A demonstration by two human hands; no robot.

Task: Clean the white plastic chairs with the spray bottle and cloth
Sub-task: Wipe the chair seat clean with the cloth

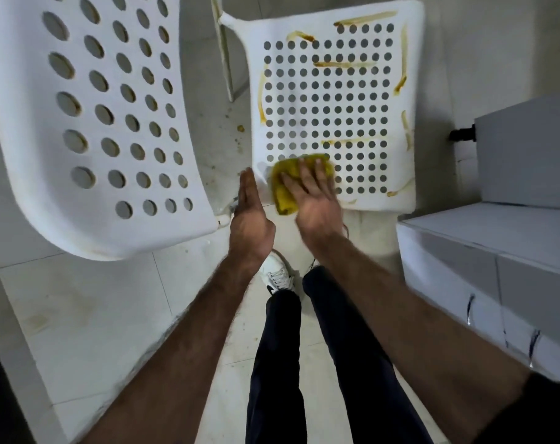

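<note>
The yellow cloth point(286, 184) lies bunched under the flat, spread right hand point(313, 193) at the near left corner of the chair seat point(329, 100); it looks soft and limp, best pressed under the palm rather than pinched. The left hand point(249, 216) hovers beside it, fingers straight together, holding nothing, while brown streaks point(342, 64) lie farther out on the stiff, slick-looking plastic.

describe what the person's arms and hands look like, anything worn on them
Both forearms are bare and hairy from wrist to near the elbow. The left hand and right hand wear no gloves, and no rings or watch are visible. A dark sleeve edge shows high on the right arm, at the lower right corner.
</note>
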